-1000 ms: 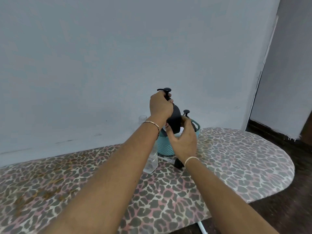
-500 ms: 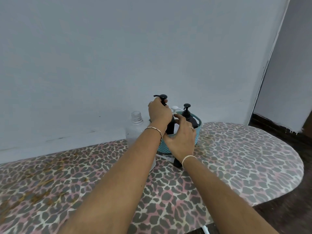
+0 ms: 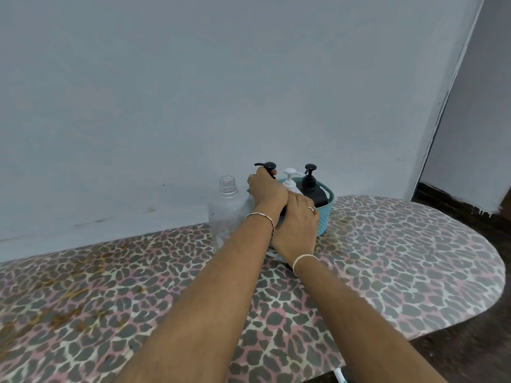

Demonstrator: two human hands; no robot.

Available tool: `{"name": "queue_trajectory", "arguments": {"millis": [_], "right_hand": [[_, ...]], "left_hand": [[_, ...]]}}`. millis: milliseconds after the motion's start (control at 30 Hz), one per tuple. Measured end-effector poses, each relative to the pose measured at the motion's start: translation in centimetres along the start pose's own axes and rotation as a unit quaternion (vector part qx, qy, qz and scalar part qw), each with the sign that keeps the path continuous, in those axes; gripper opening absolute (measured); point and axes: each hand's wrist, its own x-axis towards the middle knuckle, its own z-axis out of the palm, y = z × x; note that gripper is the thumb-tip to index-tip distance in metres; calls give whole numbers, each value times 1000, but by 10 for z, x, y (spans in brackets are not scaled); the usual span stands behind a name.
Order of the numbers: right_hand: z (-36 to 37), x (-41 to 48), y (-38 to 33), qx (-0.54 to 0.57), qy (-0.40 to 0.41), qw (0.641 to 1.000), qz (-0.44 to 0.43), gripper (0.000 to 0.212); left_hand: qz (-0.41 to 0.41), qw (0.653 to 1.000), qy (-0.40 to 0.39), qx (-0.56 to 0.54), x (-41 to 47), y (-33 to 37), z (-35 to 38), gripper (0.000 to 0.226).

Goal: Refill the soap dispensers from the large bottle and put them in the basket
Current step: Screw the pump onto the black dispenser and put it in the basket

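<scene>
leopard-print board (image 3: pixel 401 258) against a grey wall carries a teal basket (image 3: pixel 326 214) at 12 o'clock. left hand (image 3: pixel 266 190) is closed around the neck of a black dispenser (image 3: pixel 268 166), its body hidden beneath both hands at the basket's 9 o'clock side. right hand (image 3: pixel 297 225) wraps underneath. white dispenser (image 3: pixel 290 179) and second black dispenser (image 3: pixel 311 186) stand inside. clear bottle (image 3: pixel 228 211) sits at 9 o'clock, uncapped.
</scene>
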Motion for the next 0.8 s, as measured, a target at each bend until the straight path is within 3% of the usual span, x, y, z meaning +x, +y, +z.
{"name": "queue_trajectory", "arguments": {"millis": [133,333,633,800], "right_hand": [[2,1,3,-26,-34,999,8,48],[-1,-1,2,-65,-36,997,13,38],[-13,2,-6,-143,-119,982,5,52],[-28,-4,-11,-144,-175,974,9,49]], "left_hand": [[3,999,-30,46,-6,-3,-2,31],[-24,986,-70,150,-4,0,-6,30],[-108,985,-110,73,-21,10,-6,55],[-91,986,-120,77,-38,13,-12,58]]}}
